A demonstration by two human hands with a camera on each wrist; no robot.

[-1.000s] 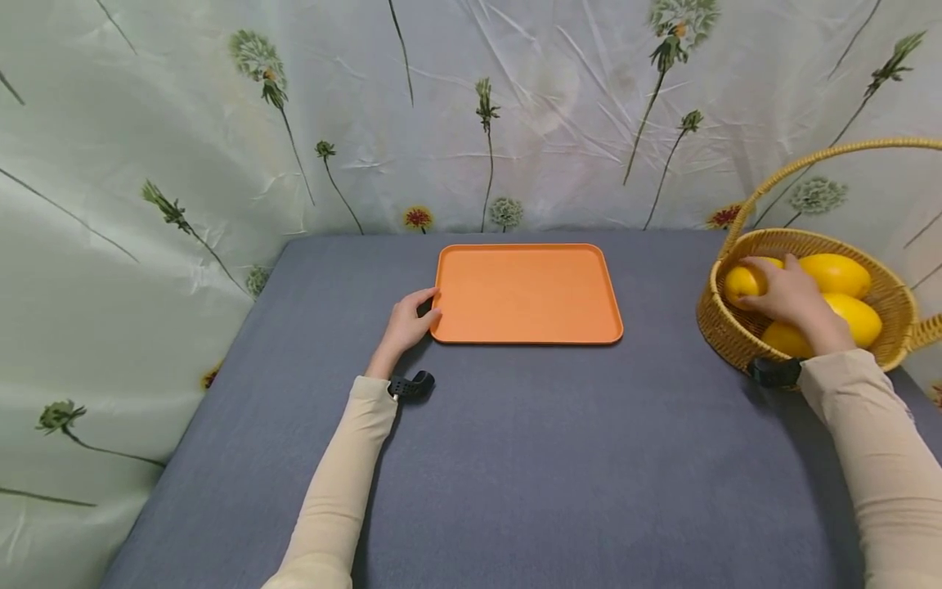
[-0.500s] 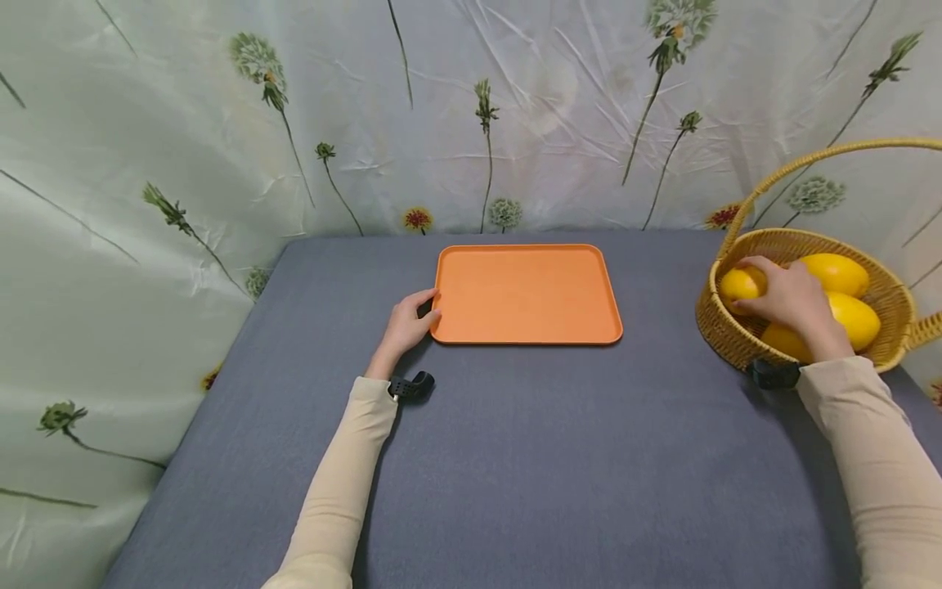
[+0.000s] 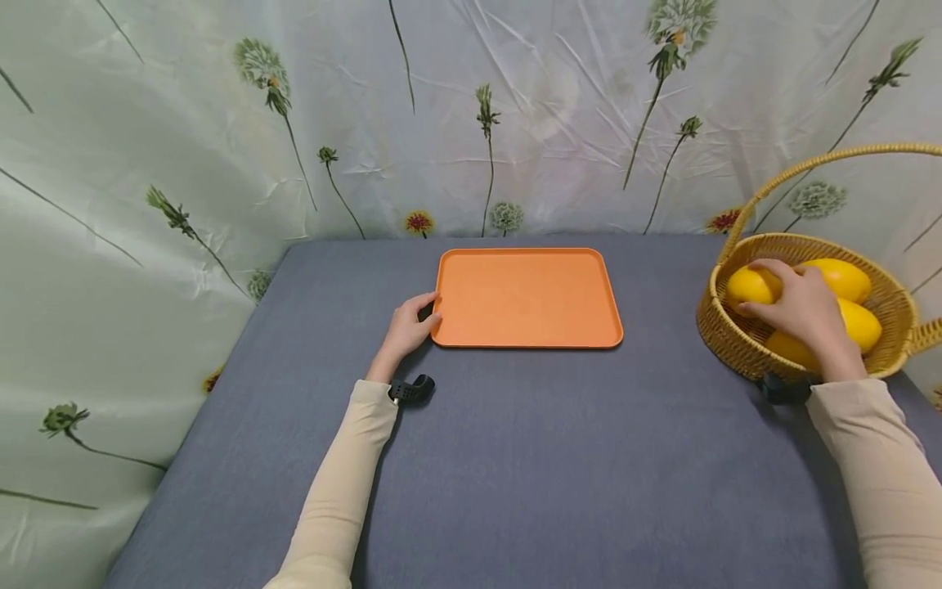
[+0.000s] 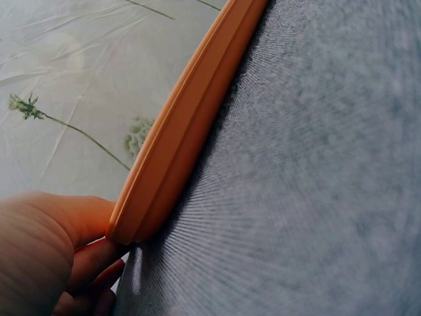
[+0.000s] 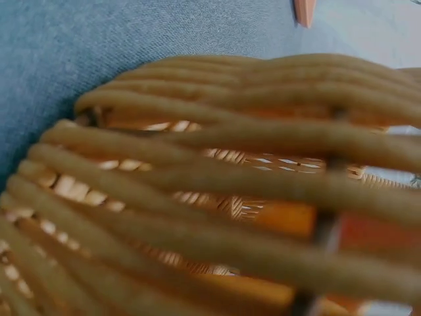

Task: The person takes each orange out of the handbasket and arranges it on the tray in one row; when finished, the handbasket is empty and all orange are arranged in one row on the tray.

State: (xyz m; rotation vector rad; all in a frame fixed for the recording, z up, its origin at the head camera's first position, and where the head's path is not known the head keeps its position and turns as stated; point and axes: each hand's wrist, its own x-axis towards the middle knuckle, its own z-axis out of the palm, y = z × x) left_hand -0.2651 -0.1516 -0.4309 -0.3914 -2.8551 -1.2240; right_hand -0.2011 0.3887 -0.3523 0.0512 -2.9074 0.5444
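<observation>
The head view takes in the whole tray (image 3: 528, 298), flat on the table (image 3: 559, 458) and stretching rightward from the fingertips of the left hand (image 3: 405, 327); the left wrist view adds the tray's side wall, seen low along its length, with the thumb against its end and the other fingers loosely bent beside it; the right wrist view is filled by the close weave of the basket (image 3: 724, 335), blurred patches of orange and red showing through the gaps, too soft to name; in the head view the left thumb and forefinger stand relaxed and apart, their tips touching the tray's left rim; the right hand (image 3: 805, 307) is inside the basket, fingers and thumb curled round a yellow fruit (image 3: 751, 285) at its left side; other fruits (image 3: 861, 325) lie to the right of those fingers and below the palm; the handle (image 3: 798, 169) arches beyond the right fingertips; a flowered backdrop (image 3: 559, 155) rises beyond both hands' fingers.
</observation>
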